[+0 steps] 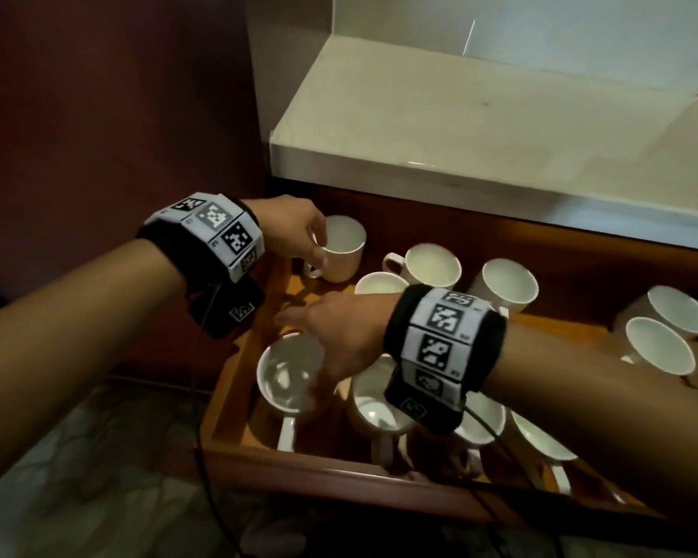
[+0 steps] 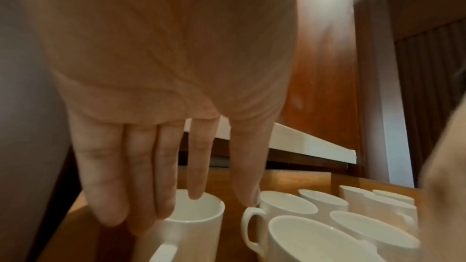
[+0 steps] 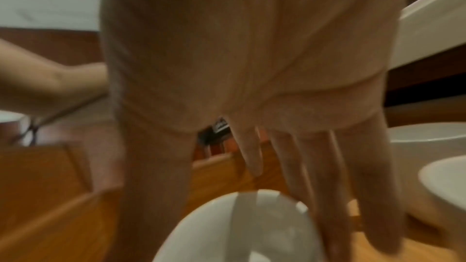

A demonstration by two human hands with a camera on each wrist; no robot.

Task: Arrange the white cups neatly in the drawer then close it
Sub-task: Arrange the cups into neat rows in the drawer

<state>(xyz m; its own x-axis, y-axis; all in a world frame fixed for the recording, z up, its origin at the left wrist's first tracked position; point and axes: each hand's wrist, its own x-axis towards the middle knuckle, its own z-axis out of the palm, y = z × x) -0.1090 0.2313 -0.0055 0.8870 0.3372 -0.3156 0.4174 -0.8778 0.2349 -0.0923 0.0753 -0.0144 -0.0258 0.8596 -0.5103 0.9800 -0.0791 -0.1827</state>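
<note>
An open wooden drawer point(image 1: 299, 469) holds several white cups. My left hand point(image 1: 319, 251) reaches to the back left corner, where straight fingers and the thumb touch the rim of an upright cup point(image 1: 341, 247). The left wrist view shows that hand point(image 2: 201, 204) with fingers point(image 2: 161, 196) hanging straight over the same cup point(image 2: 196, 224). My right hand point(image 1: 311, 328) hovers over the front left cup point(image 1: 287, 376), its fingers stretched out to the left. In the blurred right wrist view that hand point(image 3: 239, 206) is spread above the cup point(image 3: 239, 232); I see no grip.
More cups stand in a back row point(image 1: 432, 265) point(image 1: 508, 281), at the right end point(image 1: 659, 346) and along the front point(image 1: 375, 408). A white countertop point(image 1: 460, 126) overhangs the drawer's back. A dark red wall point(image 1: 117, 114) is at left. Cables point(image 1: 206, 457) hang by the drawer's front left corner.
</note>
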